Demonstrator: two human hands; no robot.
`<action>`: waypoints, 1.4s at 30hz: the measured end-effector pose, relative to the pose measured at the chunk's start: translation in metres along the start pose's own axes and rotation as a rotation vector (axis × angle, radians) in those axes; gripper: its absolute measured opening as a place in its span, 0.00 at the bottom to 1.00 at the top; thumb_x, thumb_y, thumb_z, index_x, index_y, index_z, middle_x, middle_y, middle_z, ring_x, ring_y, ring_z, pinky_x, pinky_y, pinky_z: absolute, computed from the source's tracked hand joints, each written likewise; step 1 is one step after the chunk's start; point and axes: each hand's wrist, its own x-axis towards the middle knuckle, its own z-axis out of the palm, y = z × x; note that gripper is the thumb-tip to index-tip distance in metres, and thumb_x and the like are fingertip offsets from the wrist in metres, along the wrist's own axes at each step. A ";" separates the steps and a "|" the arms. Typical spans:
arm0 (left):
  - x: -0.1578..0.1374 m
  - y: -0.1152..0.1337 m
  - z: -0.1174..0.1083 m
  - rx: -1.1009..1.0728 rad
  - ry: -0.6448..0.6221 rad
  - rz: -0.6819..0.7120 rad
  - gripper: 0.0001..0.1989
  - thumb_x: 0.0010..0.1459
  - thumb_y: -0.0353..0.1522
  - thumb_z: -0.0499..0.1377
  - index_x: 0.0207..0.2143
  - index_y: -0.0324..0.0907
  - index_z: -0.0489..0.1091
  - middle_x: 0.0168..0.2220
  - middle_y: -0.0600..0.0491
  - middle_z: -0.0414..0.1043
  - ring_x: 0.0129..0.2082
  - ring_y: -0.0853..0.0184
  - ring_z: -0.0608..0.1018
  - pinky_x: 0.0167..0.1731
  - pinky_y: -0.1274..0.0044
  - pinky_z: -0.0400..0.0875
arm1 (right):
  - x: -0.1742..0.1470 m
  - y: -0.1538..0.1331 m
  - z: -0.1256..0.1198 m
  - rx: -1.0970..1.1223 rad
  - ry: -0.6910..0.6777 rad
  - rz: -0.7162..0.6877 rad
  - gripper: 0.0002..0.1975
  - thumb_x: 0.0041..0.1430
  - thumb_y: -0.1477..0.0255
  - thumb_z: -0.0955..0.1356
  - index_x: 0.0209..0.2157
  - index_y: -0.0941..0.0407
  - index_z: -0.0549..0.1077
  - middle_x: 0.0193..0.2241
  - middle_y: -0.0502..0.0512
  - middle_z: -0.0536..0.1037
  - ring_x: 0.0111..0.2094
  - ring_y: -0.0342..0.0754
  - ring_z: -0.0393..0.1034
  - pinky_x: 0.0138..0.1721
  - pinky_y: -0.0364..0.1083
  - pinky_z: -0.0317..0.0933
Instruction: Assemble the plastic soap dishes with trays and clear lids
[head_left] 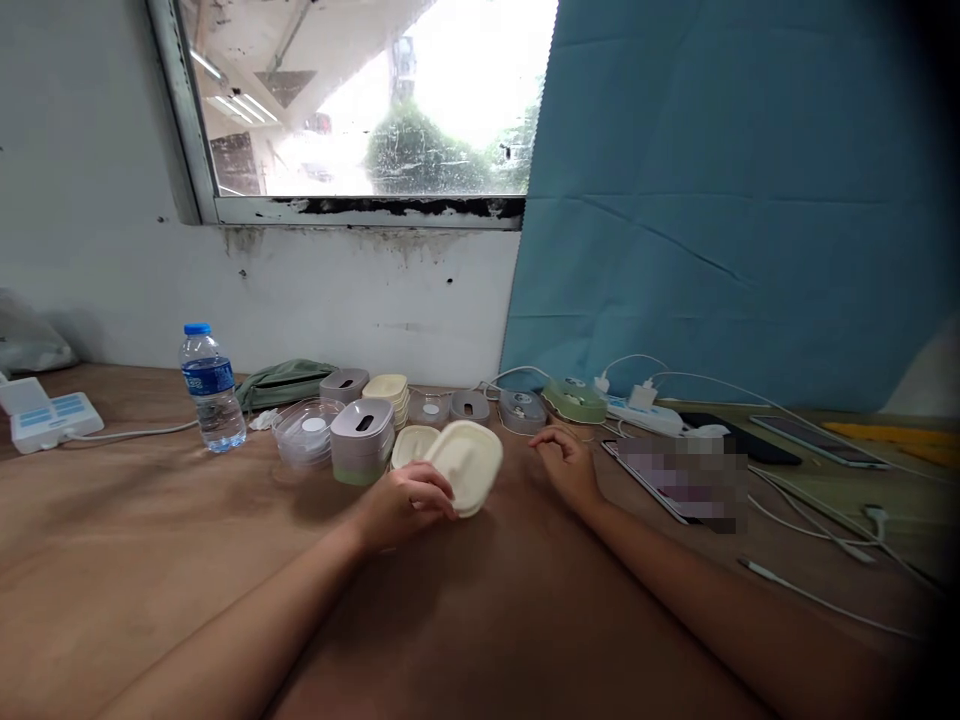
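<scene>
My left hand (409,503) is closed on the edge of a cream, rounded-square lid (469,468), which tilts above the table. Behind it, part of another cream piece (415,445) shows. My right hand (568,465) rests low over the table with loosely bent fingers and holds nothing. Just beyond its fingertips sits a round grey container (523,410). Left of the lid stand stacked grey containers (358,440) with a slot in the top and a green base. Clear round lids (302,435) lie beside them, and a stack of cream lids (387,388) is at the back.
A water bottle (210,390) and a green pouch (289,380) stand toward the left rear. A green container (574,398), a power strip (645,415), a phone (652,480) and white cables (817,600) occupy the right. The wall and blue cloth (712,200) bound the back.
</scene>
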 end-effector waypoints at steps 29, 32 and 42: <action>0.003 -0.028 0.005 0.373 0.116 -0.236 0.06 0.51 0.30 0.54 0.34 0.41 0.64 0.37 0.49 0.67 0.40 0.61 0.68 0.44 0.70 0.60 | 0.012 0.027 0.020 -0.398 -0.185 0.022 0.27 0.41 0.76 0.64 0.48 0.60 0.61 0.51 0.63 0.60 0.53 0.57 0.52 0.54 0.52 0.46; 0.003 -0.025 0.005 0.395 0.107 -0.205 0.07 0.50 0.28 0.53 0.34 0.42 0.64 0.39 0.48 0.66 0.43 0.60 0.67 0.46 0.69 0.59 | 0.021 0.036 0.035 -0.493 -0.255 0.052 0.31 0.41 0.74 0.65 0.51 0.62 0.59 0.54 0.66 0.56 0.56 0.61 0.45 0.55 0.54 0.43; 0.001 -0.024 0.002 0.440 0.127 -0.234 0.07 0.49 0.26 0.52 0.33 0.42 0.64 0.37 0.51 0.66 0.40 0.62 0.68 0.44 0.70 0.59 | 0.028 0.044 0.041 -0.713 -0.291 0.099 0.29 0.45 0.70 0.65 0.50 0.63 0.58 0.48 0.68 0.62 0.51 0.61 0.52 0.51 0.53 0.44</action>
